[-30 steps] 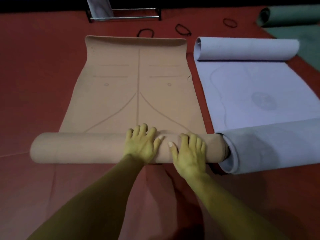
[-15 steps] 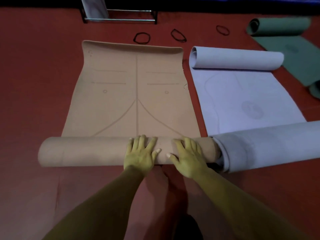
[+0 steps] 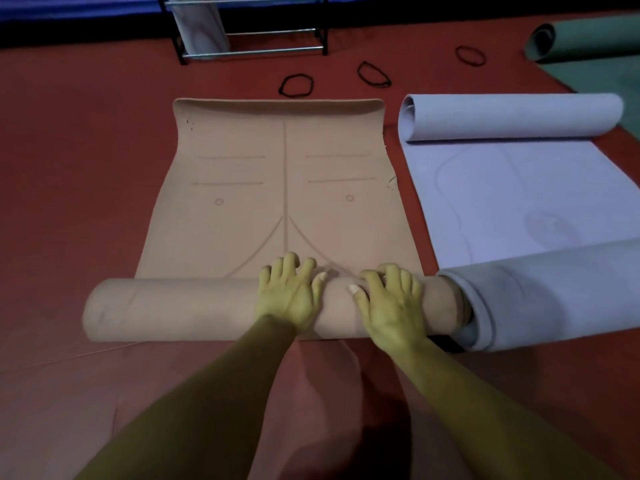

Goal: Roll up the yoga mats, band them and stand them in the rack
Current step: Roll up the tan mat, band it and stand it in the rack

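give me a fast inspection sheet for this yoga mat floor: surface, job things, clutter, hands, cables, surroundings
Surface: red floor, with faint seams near the person.
Job's things: tan mat about half rolled, its roll at the near end. Lavender mat is curled at both ends, and its near curl meets the tan roll's right end. Green mat is partly rolled at far right. Three black bands lie loose beyond the mats. Rack at the far edge has one rolled mat standing in it.
Clutter: nothing seen.
Hands: left hand and right hand both press on top of the tan roll, fingers spread.
Cables: nothing seen.
Surroundings: dark blue wall behind the rack.
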A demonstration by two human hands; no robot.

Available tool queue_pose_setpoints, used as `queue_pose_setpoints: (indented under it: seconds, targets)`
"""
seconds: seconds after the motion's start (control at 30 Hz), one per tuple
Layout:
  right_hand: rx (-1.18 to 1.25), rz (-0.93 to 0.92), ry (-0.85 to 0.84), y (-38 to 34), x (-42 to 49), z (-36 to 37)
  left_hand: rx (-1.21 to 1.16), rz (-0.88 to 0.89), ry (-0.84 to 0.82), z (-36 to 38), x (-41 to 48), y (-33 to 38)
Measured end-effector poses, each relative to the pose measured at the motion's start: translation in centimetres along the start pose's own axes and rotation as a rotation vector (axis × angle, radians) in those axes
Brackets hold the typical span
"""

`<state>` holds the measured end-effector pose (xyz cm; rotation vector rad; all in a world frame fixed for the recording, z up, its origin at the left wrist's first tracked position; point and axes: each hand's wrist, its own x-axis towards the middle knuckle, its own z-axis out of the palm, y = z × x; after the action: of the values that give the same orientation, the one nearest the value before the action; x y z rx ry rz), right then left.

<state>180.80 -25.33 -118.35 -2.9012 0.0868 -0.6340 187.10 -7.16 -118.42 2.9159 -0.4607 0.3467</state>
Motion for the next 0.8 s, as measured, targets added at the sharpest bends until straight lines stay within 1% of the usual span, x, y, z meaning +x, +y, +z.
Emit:
queue_pose_setpoints:
  seconds: [0.1, 0.23, 0.33, 0.4, 0.5, 0.57, 0.63, 0.73, 0.8]
  targets:
    - [0.055, -0.009, 0.026, -0.7, -0.9, 0.7, -0.023, -0.014, -0.012, 0.1, 1.4, -0.4]
    - [0.003, -0.013, 0.015, -1.0, 0.6, 1.5, -0.038, 0.000, 0.097, -0.4, 2.3, -0.6]
    - [-0.071, -0.009, -0.005, -0.9, 2.8, 2.1, -0.053, 0.096, 0.153, -0.5, 0.9, -1.5]
    - [-0.079, -0.006, -0.019, -0.8, 4.2, 2.5, -0.055, 0.180, 0.141, -0.2, -0.4, -2.4]
    - [-0.044, 0.023, -0.009, -1.0, 5.8, 2.8, 0.006, 0.231, 0.134, 0.6, -0.4, -3.1]
    - [0.016, 0.043, 0.048, -1.1, 5.6, 2.7, 0.045, 0.223, 0.155, 1.1, 0.6, -3.1]
    - [0.063, 0.025, 0.084, -1.3, 4.4, 2.6, 0.076, 0.205, 0.176, 1.4, 1.8, -3.2]
    - [0.063, -0.024, 0.066, -1.6, 2.5, 3.1, 0.146, 0.145, 0.195, 1.6, 3.6, -3.1]
    - [0.038, -0.015, 0.049, -1.8, 2.6, 3.7, 0.186, 0.076, 0.191, 1.4, 4.7, -2.7]
